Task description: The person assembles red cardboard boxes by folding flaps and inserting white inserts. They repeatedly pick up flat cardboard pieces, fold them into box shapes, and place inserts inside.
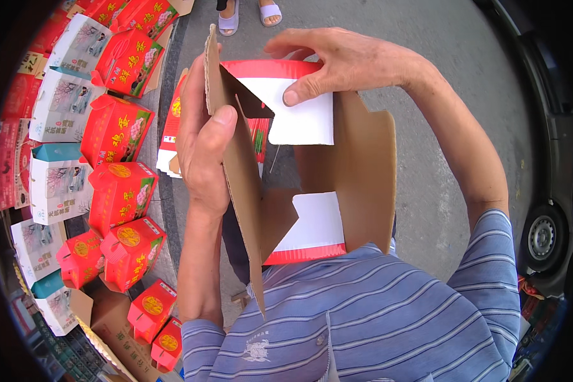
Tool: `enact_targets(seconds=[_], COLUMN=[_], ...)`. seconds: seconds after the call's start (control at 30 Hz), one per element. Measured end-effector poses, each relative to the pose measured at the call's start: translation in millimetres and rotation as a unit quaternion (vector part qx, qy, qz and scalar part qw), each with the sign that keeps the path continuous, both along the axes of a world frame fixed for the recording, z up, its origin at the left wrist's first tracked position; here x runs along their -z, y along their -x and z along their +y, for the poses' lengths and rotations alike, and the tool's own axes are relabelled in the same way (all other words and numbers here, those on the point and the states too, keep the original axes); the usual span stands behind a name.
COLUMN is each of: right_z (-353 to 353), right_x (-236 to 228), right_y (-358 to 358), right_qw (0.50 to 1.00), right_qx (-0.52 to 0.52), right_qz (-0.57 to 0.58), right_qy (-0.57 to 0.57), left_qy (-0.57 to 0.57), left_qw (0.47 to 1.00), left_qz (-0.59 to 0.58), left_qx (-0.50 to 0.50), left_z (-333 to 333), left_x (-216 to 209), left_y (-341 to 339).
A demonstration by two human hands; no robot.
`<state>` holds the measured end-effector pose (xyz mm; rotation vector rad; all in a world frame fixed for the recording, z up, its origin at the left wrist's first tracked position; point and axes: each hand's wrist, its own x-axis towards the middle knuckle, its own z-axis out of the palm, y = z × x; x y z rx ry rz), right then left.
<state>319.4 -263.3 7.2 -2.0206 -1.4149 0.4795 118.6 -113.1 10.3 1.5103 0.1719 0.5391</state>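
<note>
Between my hands is a partly folded cardboard box (pixel 369 165), brown inside and red outside, held open in front of my striped shirt. Through it I see the ground, with no closed bottom showing. My left hand (pixel 207 140) grips the tall left wall, thumb on the edge and fingers round the outside. At the far end my right hand (pixel 347 63) holds the red-and-white end flap (pixel 312 114), its thumb pressed on the white face and its fingers behind, partly hidden. Another white flap (pixel 312 219) with a red edge folds inward at the near end.
Rows of made-up red cartons (pixel 118 130) and white cartons (pixel 60 105) stand along the left. Flat red-and-white card pieces (pixel 170 137) lie behind my left hand. Someone's feet in lilac slippers (pixel 228 19) show at the top. A dark vehicle (pixel 554 159) stands at the right.
</note>
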Motion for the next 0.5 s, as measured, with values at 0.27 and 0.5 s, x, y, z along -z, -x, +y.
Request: enact_targets(seconds=[0.27, 0.5], right_z=[-7, -4], right_x=[-60, -112], right_y=[45, 58], right_qw=[0.95, 0.94], right_qx=[-0.018, -0.315], right_qz=[-0.274, -0.122], right_qy=[0.151, 0.055], left_qy=[-0.02, -0.047], left_qw=[0.999, 0.998], left_qz=[-0.025, -0.032], left_qx=[-0.003, 0.004], left_z=[-5, 6], left_x=[2, 4], left_y=[-2, -2])
